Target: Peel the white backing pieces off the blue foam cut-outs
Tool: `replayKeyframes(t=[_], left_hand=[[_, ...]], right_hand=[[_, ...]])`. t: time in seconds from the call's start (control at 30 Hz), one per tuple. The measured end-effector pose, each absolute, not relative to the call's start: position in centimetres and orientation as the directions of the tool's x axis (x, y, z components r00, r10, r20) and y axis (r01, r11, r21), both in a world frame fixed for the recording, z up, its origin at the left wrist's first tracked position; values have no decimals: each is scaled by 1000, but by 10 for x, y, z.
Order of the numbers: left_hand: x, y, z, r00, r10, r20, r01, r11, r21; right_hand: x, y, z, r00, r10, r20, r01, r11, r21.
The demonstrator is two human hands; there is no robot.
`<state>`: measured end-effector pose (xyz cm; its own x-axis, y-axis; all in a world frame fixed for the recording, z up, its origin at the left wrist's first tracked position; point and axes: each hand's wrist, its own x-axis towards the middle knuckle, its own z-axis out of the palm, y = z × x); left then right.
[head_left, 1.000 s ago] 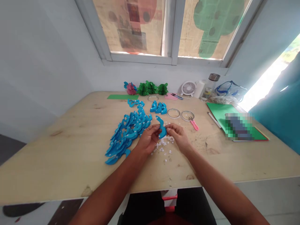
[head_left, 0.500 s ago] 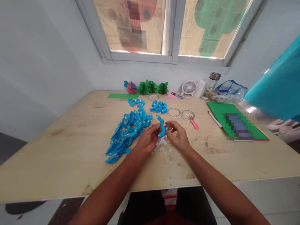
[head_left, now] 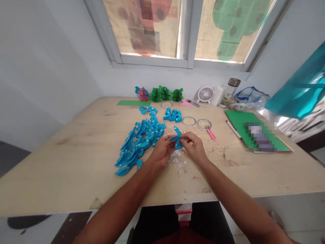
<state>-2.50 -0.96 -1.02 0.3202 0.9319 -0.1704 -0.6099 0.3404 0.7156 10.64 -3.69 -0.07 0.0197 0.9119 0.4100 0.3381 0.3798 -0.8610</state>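
Observation:
A curved blue paper piece is between my hands, partly folded or parted into layers. My left hand is closed on its left side. The fingers of my right hand pinch its right side. Left of my hands lies a large heap of blue paper pieces with small white squares on them. Small white bits are scattered on the table just below my hands.
On the wooden table are smaller blue stacks, tape rings, pink-handled snips, a pen and a green folder. Green paper figures, a small fan and a bottle stand behind.
The blue piece has gone from one visible curve to parted layers. My right hand has moved left onto it. The hanging turquoise cloth at the right has shifted.

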Motion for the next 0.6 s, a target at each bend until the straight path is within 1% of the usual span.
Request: replayKeyframes(t=[0.23, 0.6], left_hand=[[-27, -13, -7, 329, 924, -193, -565, 357, 744], [-27, -14, -6, 318, 917, -241, -547, 385, 743]], right_hand=[[104, -37, 1, 83, 952, 294, 324, 254, -911], [107, -33, -6, 37, 964, 262, 285, 241, -928]])
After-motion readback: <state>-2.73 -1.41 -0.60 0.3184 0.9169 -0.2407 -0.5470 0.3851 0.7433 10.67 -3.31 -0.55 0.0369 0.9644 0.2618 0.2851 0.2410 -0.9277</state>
